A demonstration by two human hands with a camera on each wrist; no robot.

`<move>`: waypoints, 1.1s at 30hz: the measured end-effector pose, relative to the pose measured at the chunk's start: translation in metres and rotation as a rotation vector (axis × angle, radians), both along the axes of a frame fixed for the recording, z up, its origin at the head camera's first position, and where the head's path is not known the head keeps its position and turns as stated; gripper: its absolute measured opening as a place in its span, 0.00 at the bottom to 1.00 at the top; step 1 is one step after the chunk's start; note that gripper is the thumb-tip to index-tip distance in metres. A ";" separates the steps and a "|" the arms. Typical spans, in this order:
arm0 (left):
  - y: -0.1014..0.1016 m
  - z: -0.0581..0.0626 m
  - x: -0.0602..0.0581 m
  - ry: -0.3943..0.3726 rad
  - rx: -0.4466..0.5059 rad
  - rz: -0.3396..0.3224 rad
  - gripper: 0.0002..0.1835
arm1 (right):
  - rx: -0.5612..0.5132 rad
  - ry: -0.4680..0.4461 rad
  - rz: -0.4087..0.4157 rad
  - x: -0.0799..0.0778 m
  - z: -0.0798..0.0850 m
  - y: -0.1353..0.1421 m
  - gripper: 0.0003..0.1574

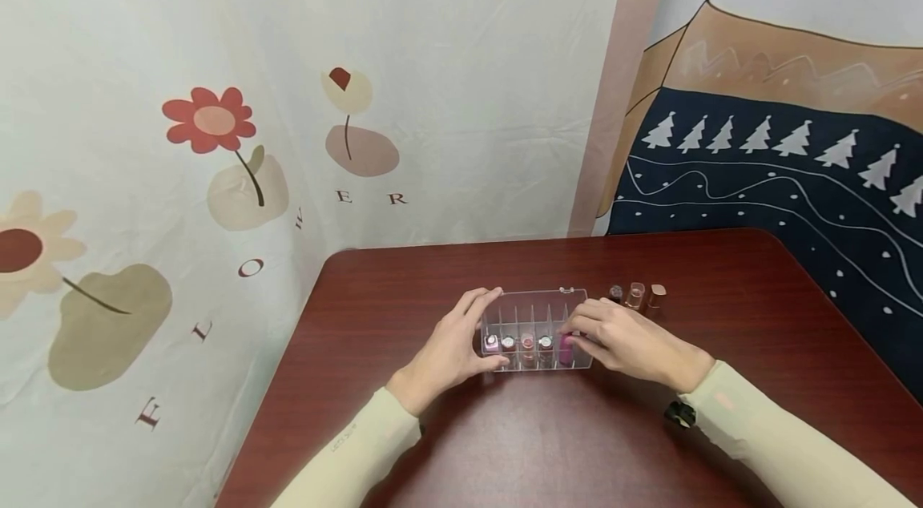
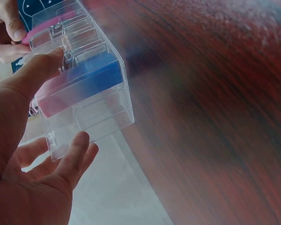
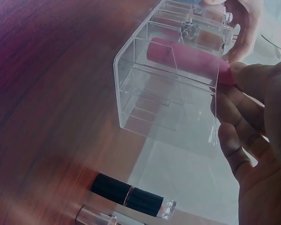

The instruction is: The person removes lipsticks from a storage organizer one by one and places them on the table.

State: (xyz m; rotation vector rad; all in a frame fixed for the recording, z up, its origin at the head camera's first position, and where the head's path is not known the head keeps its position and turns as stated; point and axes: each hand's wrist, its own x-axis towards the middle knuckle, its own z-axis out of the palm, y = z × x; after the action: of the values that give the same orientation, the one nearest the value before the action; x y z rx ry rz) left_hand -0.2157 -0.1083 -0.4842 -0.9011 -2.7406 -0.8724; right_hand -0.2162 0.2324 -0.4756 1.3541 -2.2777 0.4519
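A clear plastic lipstick organizer [image 1: 534,369] with compartments stands on the table, several lipsticks in its front row. My left hand [image 1: 450,348] grips its left end, thumb at the front and fingers round the back. Beside that thumb in the left wrist view is a pink-and-blue tube [image 2: 79,86] in the end compartment. At the organizer's right end, my right hand [image 1: 620,336] pinches the top of a bright pink lipstick tube [image 3: 182,56]. Most of this tube is inside a compartment, upright, seen through the clear wall. The compartment at the right end holds nothing.
Right of the organizer, behind my right hand, three lipsticks stand on the table: a black one [image 3: 126,194], a clear-capped one [image 1: 634,296] and one with a pale top [image 1: 656,296]. The brown table [image 1: 404,276] meets printed cloth hangings at its back and left.
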 end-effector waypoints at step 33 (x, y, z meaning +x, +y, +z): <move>0.000 -0.001 0.001 0.011 -0.005 0.006 0.63 | -0.056 -0.001 -0.039 0.004 0.017 0.007 0.23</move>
State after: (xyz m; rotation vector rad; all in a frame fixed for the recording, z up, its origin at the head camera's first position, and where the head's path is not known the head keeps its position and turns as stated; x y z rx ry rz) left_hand -0.2147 -0.1087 -0.4852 -0.8954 -2.7355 -0.8572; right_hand -0.2125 0.2390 -0.4583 1.2798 -2.2711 0.4997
